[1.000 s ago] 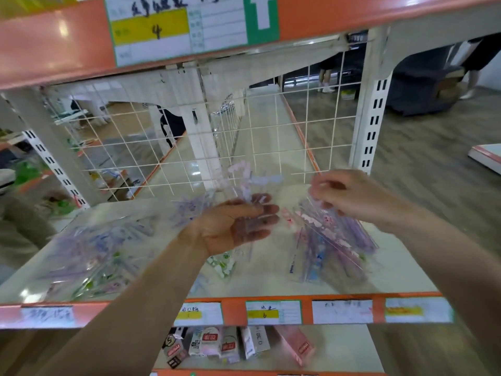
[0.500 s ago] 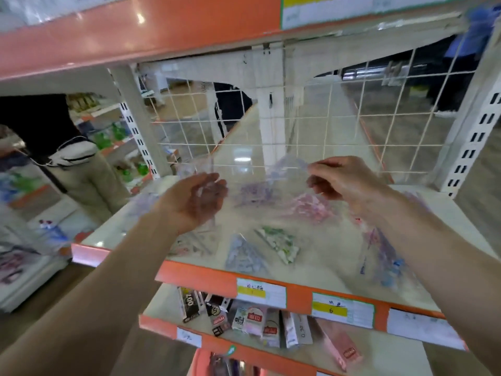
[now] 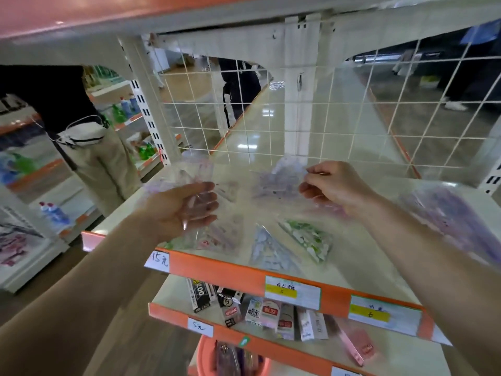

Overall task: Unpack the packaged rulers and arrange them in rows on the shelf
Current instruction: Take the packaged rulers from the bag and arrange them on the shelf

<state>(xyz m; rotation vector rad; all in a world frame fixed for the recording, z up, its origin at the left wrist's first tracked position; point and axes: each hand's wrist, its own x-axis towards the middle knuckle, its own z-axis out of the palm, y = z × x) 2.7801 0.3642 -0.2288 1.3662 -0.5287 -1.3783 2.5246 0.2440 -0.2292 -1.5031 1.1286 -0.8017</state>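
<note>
Both hands are over the white shelf with the orange front strip. My left hand, palm up, holds a clear plastic wrapper in curled fingers. My right hand pinches a clear packet of purple-patterned rulers at its top edge. On the shelf below lie triangular ruler packets: a blue-grey one, a green-patterned one and a pinkish one. A pile of purple ruler packets lies at the right, blurred.
A white wire grid backs the shelf. The shelf below holds small boxed goods. An orange bucket sits lower down. A person in beige trousers stands at the left, beyond the shelf end.
The view has swung left along the shelf. My hands have moved apart, the left now palm up with the wrapper, the right still pinching the purple packet.
</note>
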